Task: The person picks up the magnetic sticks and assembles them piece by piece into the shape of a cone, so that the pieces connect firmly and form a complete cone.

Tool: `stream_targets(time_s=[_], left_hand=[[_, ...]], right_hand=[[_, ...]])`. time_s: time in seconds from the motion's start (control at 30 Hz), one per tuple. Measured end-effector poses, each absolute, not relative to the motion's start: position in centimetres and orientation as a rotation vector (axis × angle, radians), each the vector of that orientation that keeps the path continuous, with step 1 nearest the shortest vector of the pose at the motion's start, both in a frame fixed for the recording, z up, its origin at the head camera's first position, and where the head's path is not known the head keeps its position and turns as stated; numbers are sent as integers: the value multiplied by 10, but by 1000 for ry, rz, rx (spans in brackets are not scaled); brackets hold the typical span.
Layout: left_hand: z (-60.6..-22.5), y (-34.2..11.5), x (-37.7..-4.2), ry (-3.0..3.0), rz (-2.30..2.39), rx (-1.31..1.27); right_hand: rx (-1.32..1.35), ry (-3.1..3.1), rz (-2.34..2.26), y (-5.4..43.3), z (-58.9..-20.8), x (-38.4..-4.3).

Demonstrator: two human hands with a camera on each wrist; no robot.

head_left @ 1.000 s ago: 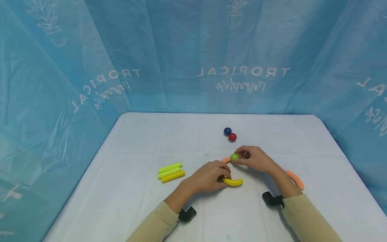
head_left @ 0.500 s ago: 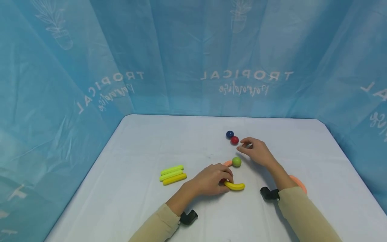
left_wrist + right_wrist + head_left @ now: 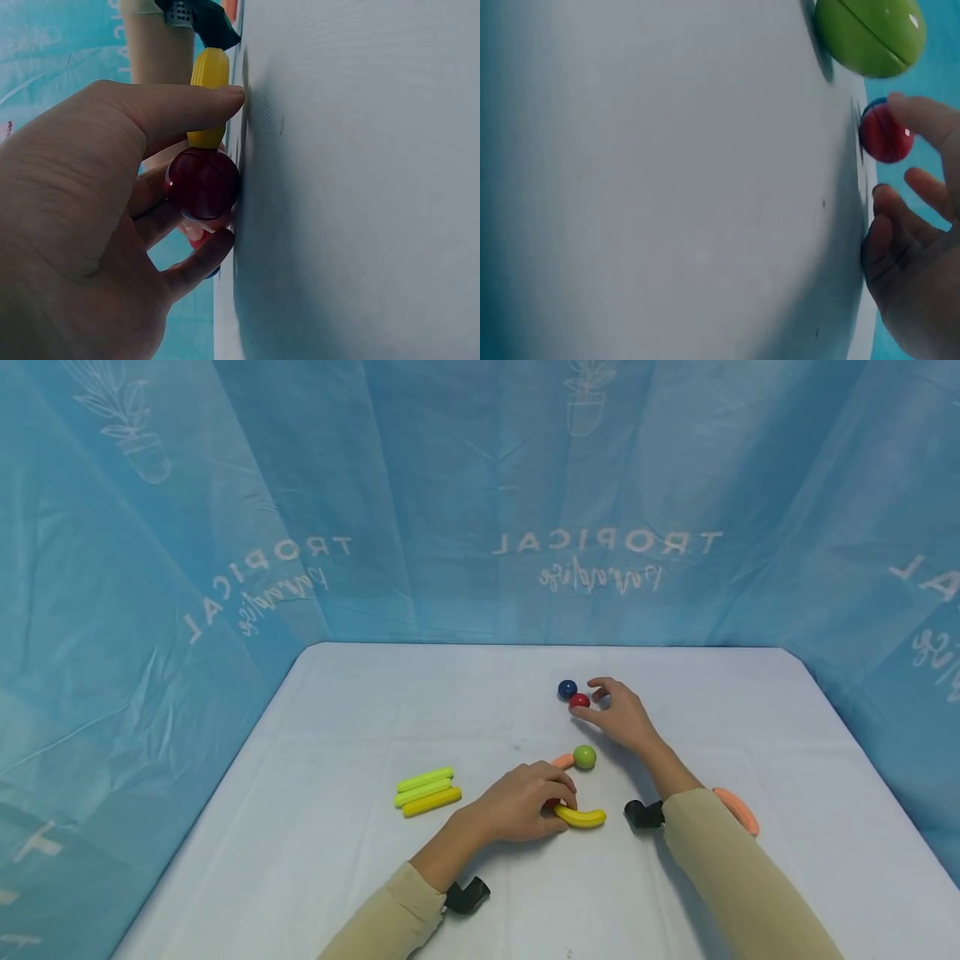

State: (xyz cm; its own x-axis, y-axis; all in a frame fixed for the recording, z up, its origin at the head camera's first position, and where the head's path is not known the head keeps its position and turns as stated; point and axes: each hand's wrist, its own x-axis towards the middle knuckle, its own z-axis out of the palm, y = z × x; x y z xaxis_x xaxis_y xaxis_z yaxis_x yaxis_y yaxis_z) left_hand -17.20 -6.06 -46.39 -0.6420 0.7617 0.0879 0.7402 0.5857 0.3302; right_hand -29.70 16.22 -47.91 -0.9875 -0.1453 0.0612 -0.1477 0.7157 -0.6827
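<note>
While the left hand pinches the yellow piece, the right hand, fingers parted, holding nothing, has moved from the green ball to the red ball, within grasp on the table.

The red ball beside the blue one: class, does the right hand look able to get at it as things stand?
Probably yes: the right hand is close by, holding nothing, its thumb at the near side of the red ball, and nothing visible blocks the way. The blue ball sits on the far side.
</note>
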Motion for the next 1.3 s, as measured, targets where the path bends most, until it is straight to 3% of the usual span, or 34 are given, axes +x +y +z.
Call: stream_targets(time_s=[0.73, 1.3], left_hand=[[-462, -62, -172, 2728, 565, 1310], [-462, -63, -173, 2712, 595, 1333]], right_hand=[[163, -2921, 1228, 171, -476, -268], [253, -2902, 1227, 175, -462, -231]])
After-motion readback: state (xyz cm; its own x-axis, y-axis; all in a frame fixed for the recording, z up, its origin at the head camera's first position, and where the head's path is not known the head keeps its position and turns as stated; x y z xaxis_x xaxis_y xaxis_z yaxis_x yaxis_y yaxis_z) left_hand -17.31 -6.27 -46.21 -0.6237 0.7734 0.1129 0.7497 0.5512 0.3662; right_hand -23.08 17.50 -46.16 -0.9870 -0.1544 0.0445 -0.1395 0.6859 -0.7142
